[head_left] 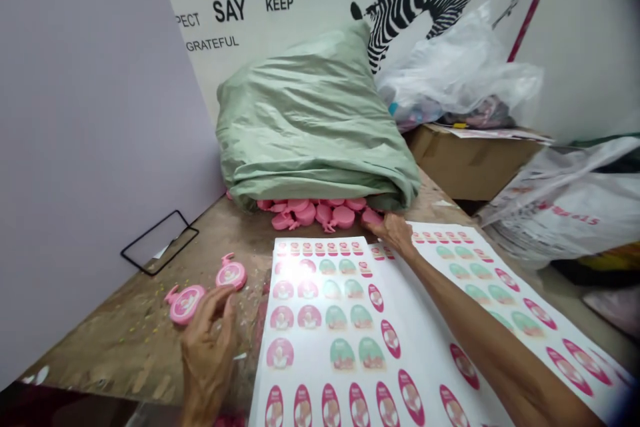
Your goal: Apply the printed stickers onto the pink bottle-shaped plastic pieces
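Note:
My right hand (395, 232) reaches across the sticker sheets to the pile of pink plastic caps (320, 212) that spills from under the green sack (313, 123); its fingers close on a cap at the pile's right end. My left hand (207, 347) rests near the table's front edge, fingers loosely apart, its fingertips next to two pink caps with stickers on them (186, 303) (231, 274). A sheet of pink and green stickers (325, 327) lies between my arms, and a second sheet (505, 293) lies under my right forearm.
A grey board (85, 127) stands at the left. A black wire frame (159, 241) lies by it. A cardboard box (470, 160) with clear plastic bags (460, 73) sits at the back right. White printed bags (565, 200) lie to the right.

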### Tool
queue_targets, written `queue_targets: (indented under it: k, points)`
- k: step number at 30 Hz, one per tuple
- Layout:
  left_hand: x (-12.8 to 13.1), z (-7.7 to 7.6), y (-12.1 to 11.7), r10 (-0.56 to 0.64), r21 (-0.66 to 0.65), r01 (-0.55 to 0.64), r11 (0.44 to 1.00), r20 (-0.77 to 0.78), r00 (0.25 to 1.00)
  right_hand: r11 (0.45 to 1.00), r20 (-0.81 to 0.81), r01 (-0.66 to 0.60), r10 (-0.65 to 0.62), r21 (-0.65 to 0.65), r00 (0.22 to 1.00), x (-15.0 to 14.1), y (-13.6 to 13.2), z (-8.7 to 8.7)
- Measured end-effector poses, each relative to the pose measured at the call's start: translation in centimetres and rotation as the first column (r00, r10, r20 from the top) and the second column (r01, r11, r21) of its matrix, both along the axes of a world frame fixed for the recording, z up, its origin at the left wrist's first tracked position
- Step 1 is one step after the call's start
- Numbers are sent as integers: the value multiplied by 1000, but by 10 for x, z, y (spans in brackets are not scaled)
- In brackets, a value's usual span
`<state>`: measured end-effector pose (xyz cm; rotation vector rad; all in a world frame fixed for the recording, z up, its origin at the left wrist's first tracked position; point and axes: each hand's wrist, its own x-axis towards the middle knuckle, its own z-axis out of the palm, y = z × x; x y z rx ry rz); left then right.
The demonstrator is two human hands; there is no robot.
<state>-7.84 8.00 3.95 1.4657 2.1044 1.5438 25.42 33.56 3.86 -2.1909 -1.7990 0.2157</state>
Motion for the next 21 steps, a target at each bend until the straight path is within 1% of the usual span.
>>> queue_targets:
  k: [2,3,5,6,7,8,9,10,11,12,13,14,15,16,17,19,20,21]
  points:
    - [27,7,3,-64,-96,87,992,221,973,1000,-21,3,-3,24,1000,1,-24,9]
    - [40,11,5,-96,-142,150,978,333,938,999,-39,-7,8,38,999,1,-41,13]
    - [67,18,11,-172,-169,301,939,525,833,996,-105,-58,65,66,992,-6,-80,18]
    - [80,22,14,-223,-134,377,916,611,760,988,-197,-111,130,106,972,-12,-102,20]
    - [91,25,17,-268,-76,441,894,699,663,978,-306,-161,195,135,932,-20,-123,22]
    - [102,27,19,-297,-9,508,861,803,517,966,-426,-210,256,152,868,-30,-144,24]
    - [110,29,20,-294,70,529,846,888,354,956,-549,-249,292,153,783,-40,-162,27]
    - [117,29,20,-303,156,553,819,935,186,941,-665,-312,317,130,677,-52,-178,30]
    - [120,30,19,-302,222,547,807,952,59,917,-771,-387,314,96,554,-63,-192,33]
    - [121,30,18,-301,269,516,813,953,-23,884,-859,-464,281,58,428,-75,-202,35]
    - [120,29,15,-306,296,481,825,950,-61,842,-921,-538,227,22,317,-86,-209,38]
    - [116,30,12,-309,308,438,845,948,-69,803,-958,-596,167,-5,233,-97,-213,41]
    - [111,30,10,-311,312,394,864,948,-68,772,-976,-636,126,-17,179,-106,-215,43]
    - [105,31,7,-317,319,354,879,946,-65,752,-982,-659,114,-14,150,-114,-215,45]
    - [98,32,5,-321,324,320,890,945,-65,742,-981,-670,133,6,139,-121,-215,47]
    - [81,34,2,-305,308,245,919,951,-51,736,-956,-672,250,86,151,-127,-211,50]
    - [73,34,1,-286,285,211,935,958,-28,743,-927,-657,323,126,188,-127,-210,51]
    - [64,34,0,-259,254,181,950,966,3,761,-885,-632,388,150,257,-124,-209,51]
